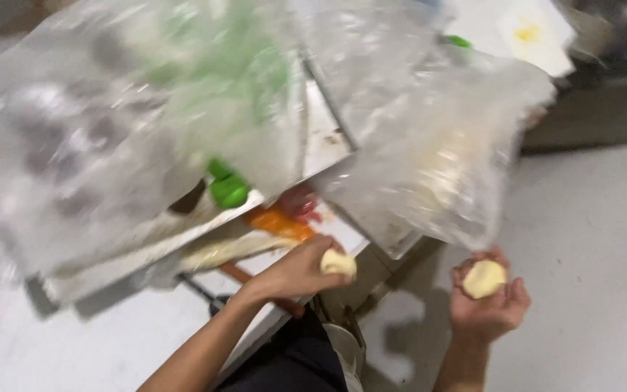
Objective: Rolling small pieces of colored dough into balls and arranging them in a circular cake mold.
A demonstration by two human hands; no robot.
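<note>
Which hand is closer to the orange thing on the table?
Left. The left hand, holding a pale yellow lump, is just below the orange thing; the right hand is off the table.

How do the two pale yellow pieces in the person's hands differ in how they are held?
The left piece is pinched in the fingertips of the left hand, partly hidden, above the table edge. The right piece lies openly in the cupped palm of the right hand, over the floor, and looks larger. Both are pale yellow and lumpy.
</note>
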